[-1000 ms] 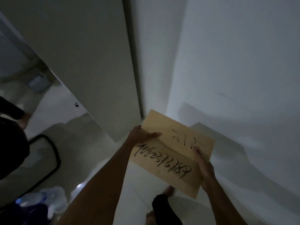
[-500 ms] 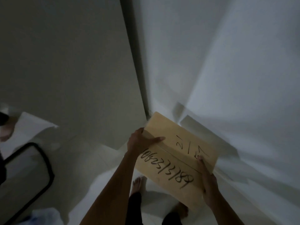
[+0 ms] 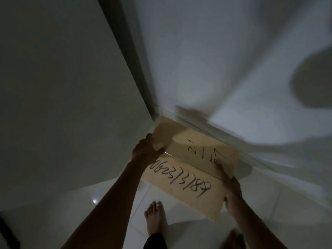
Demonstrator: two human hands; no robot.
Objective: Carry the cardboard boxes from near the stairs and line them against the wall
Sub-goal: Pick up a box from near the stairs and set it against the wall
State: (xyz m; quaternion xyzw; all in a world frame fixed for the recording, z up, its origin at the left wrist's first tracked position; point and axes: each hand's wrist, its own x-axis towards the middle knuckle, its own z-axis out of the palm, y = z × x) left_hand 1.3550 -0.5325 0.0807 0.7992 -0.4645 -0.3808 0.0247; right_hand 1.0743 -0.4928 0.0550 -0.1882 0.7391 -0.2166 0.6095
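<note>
A tan cardboard box (image 3: 181,175) with black handwritten numbers on its top flaps is held low in front of me, its far corner close to the room corner where two white walls meet. My left hand (image 3: 146,152) grips the box's left edge, thumb over the top. My right hand (image 3: 230,187) grips its right edge, fingers on the top flap. Whether the box touches the floor or the wall is hidden by the box itself.
A white wall (image 3: 233,60) runs to the right with a baseboard (image 3: 224,135) at its foot. A pale wall panel (image 3: 62,87) stands on the left. My bare feet (image 3: 154,218) stand on the glossy tiled floor (image 3: 278,194). A dark object (image 3: 7,230) sits at the bottom left edge.
I have stepped closer to the corner and lowered the box toward the foot of the wall. The black-framed object and the bags on the left have slid out of view.
</note>
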